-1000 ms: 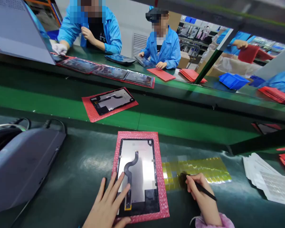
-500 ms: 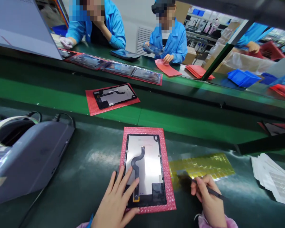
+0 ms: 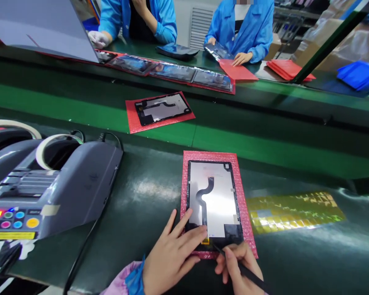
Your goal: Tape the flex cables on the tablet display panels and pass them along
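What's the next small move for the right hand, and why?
Probably ease the tweezer-like tool slightly left, toward the orange-edged end of the ribbon cable: the right hand has its tip just right of that end, while the left hand lies spread, fingertips over the cable.

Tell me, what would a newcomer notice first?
Probably the bright panel on a red sheet, low in the middle, with the left hand resting on it and the right hand holding a slim dark tool near its lower edge. Next, the yellow film right of the panel and the grey machine with coloured buttons at far left.
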`<state>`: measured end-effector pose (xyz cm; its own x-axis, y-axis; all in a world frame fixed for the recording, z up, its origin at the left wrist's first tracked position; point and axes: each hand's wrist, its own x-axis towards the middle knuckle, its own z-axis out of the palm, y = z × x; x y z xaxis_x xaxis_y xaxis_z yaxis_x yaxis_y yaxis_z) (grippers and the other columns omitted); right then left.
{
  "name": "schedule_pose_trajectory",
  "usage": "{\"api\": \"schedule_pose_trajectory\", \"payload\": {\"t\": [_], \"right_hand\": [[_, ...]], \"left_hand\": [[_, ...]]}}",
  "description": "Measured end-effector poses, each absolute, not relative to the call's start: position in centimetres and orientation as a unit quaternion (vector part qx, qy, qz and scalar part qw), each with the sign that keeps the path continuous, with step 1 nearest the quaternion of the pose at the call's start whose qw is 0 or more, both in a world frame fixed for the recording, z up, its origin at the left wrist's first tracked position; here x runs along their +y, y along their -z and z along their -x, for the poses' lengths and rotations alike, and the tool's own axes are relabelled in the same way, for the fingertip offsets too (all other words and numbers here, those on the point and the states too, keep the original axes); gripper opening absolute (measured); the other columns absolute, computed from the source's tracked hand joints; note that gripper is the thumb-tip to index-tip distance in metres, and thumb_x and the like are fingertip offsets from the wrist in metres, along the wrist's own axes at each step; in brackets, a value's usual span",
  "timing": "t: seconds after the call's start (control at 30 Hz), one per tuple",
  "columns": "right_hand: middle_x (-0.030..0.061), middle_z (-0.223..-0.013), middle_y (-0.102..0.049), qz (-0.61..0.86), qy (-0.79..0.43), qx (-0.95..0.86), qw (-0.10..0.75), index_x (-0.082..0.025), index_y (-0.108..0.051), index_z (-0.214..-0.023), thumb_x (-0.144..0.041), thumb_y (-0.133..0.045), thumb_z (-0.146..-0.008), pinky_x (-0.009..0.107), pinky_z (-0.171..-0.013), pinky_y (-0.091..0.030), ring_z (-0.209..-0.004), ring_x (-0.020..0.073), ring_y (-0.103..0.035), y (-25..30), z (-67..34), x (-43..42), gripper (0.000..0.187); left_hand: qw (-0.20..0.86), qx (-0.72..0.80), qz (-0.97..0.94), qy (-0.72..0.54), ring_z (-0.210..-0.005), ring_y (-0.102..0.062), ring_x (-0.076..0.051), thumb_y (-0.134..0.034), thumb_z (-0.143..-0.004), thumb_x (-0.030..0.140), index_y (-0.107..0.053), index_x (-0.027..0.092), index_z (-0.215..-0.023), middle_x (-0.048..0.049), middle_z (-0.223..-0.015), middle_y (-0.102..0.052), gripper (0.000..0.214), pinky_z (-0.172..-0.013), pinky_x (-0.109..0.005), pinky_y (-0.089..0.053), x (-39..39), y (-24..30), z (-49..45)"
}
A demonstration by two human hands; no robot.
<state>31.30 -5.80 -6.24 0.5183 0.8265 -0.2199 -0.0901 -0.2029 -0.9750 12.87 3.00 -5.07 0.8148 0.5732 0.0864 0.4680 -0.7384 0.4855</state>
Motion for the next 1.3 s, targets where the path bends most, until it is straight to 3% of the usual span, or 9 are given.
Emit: {"api": "schedule_pose_trajectory", "payload": {"t": [0.47, 0.67, 0.83, 0.97, 1.17, 1.3], "right_hand": [[0.0001, -0.06, -0.071, 0.654, -0.38, -0.394, 0.523, -0.024, -0.057, -0.073, -0.04, -0.065, -0.095, 0.021, -0.036, -0.043, -0.038, 0.0113, -0.057, 7.0, -31.9, -6.1, 0.028], [-0.0021, -0.059, -0.068, 0.703, -0.352, -0.352, 0.507, -0.025, -0.055, -0.07, -0.049, -0.064, -0.094, 0.023, -0.039, -0.042, -0.036, 0.0101, -0.053, 6.6, -31.1, -6.1, 0.035], [-0.0019, -0.059, -0.068, 0.711, -0.343, -0.345, 0.508, -0.025, -0.056, -0.072, -0.053, -0.066, -0.091, 0.023, -0.039, -0.041, -0.036, 0.0099, -0.052, 6.4, -30.8, -6.1, 0.036], [-0.0017, -0.06, -0.068, 0.714, -0.341, -0.347, 0.504, -0.025, -0.055, -0.071, -0.054, -0.066, -0.091, 0.021, -0.038, -0.042, -0.038, 0.0103, -0.054, 6.3, -30.8, -5.9, 0.037], [-0.0028, -0.058, -0.066, 0.724, -0.313, -0.351, 0.504, -0.025, -0.055, -0.074, -0.051, -0.065, -0.093, 0.022, -0.04, -0.044, -0.038, 0.011, -0.054, 6.2, -31.0, -6.0, 0.033], [0.0015, -0.073, -0.075, 0.711, -0.246, -0.375, 0.541, -0.025, -0.064, -0.09, -0.049, -0.06, -0.097, 0.03, -0.059, -0.054, -0.054, 0.0167, -0.067, 6.1, -31.5, -6.6, 0.026]], "left_hand": [[0.217, 0.297, -0.922, -0.117, -0.151, -0.032, -0.032, -0.059, -0.098, 0.018, -0.042, 0.02, -0.151, -0.0032, -0.143, -0.063, 0.056, -0.123, -0.061, -0.024, 3.0, 4.8, -13.4], [0.216, 0.295, -0.924, -0.11, -0.151, -0.032, -0.031, -0.059, -0.098, 0.019, -0.046, 0.02, -0.148, -0.0042, -0.14, -0.066, 0.052, -0.122, -0.061, -0.026, 3.1, 4.7, -13.4], [0.197, 0.276, -0.935, -0.101, -0.151, -0.033, -0.033, -0.062, -0.097, 0.02, -0.061, 0.026, -0.134, -0.0009, -0.144, -0.063, 0.038, -0.123, -0.062, -0.023, 3.3, 4.5, -13.5], [0.192, 0.274, -0.939, -0.082, -0.148, -0.036, -0.037, -0.066, -0.094, 0.019, -0.065, 0.027, -0.128, 0.0012, -0.145, -0.061, 0.035, -0.121, -0.063, -0.028, 3.4, 4.4, -13.6], [0.183, 0.277, -0.938, -0.103, -0.15, -0.033, -0.033, -0.063, -0.092, 0.013, -0.064, 0.029, -0.131, 0.0013, -0.143, -0.063, 0.042, -0.122, -0.061, -0.026, 3.2, 4.7, -13.6], [0.157, 0.292, -0.936, -0.121, -0.15, -0.033, -0.035, -0.059, -0.086, 0.003, -0.059, 0.032, -0.139, 0.005, -0.144, -0.062, 0.06, -0.121, -0.062, -0.027, 2.6, 5.1, -14.0]]}}
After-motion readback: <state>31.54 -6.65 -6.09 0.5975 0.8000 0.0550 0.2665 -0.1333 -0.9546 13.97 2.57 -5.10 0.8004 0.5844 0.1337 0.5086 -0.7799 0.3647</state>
